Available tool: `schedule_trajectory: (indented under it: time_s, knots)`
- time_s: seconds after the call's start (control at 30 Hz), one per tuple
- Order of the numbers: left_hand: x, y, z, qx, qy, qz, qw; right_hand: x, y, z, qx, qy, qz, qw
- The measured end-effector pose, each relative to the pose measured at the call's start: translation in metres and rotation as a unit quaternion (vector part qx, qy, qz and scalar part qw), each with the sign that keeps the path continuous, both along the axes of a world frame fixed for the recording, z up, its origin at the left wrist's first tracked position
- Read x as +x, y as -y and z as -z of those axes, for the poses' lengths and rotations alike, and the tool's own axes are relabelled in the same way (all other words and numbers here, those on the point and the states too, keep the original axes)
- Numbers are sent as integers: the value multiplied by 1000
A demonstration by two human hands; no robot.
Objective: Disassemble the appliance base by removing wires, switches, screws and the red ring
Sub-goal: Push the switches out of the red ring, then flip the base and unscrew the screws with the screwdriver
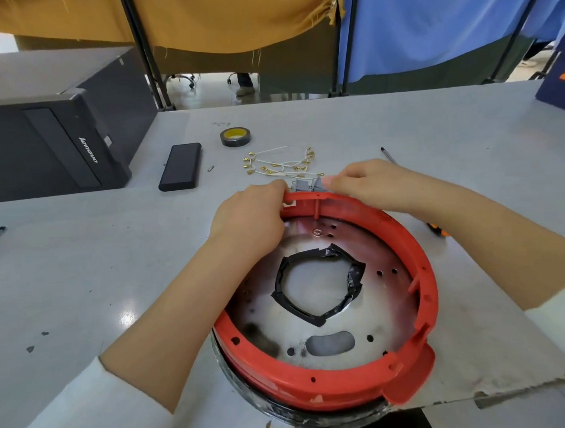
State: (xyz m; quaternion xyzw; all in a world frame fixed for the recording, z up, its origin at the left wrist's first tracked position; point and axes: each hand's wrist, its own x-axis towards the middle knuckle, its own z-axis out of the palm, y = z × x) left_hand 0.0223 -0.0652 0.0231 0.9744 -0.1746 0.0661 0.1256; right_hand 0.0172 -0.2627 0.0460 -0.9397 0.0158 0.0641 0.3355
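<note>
On a scuffed grey table (433,136) before mustard and blue curtains, a left hand (252,215) grips the glossy red ring (426,282); right hand (367,184) pinches a grey switch (306,185).

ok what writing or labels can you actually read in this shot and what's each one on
"lenovo" - white letters, running sideways, on the front of the black computer case at the table's left.
Small white sticker on the red ring by the left hand: too small to read.
Roll of tape, dark flat case: no readable text.
</note>
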Motion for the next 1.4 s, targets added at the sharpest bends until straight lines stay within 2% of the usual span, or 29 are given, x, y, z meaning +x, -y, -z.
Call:
schedule_trajectory:
  time_s: [0.1,0.2,0.37,0.47,0.57,0.63,0.7,0.8,0.87,1.0,1.07,1.23,1.4]
  knots:
    - [2,0,1,-25,-6,-16,1000,-22,3,0,2,-29,-29,999]
    - [3,0,-2,-47,-18,-31,998,-31,11,-1,46,-71,-13,996]
    - [3,-14,-22,-216,-59,-61,973,-43,19,-18,217,-128,32,967]
    - [1,-22,-45,-294,-49,-53,953,-46,25,-37,279,-129,60,950]
    - [-2,-27,-70,-405,-49,-34,912,-46,25,-52,339,-142,58,928]
    - [-6,-30,-84,-424,-31,-14,905,-46,21,-60,382,-132,48,914]
    - [-9,-32,-94,-430,-22,14,902,-46,19,-72,391,-81,44,916]
    - [-14,-38,-104,-444,-61,64,892,-50,17,-97,361,16,1,932]
    - [-18,-46,-107,-414,-98,106,899,-56,15,-112,336,85,-41,937]
    - [-30,-68,-93,-261,-159,152,940,-78,3,-116,133,160,-88,974]
    - [-35,-79,-77,-213,-182,144,949,-92,-5,-107,65,181,-103,976]
    - [-40,-100,-49,-255,-279,97,921,-127,-17,-75,-53,149,-155,975]
    - [-44,-87,-22,-347,-221,-5,911,-145,-31,-28,-162,80,-217,959]
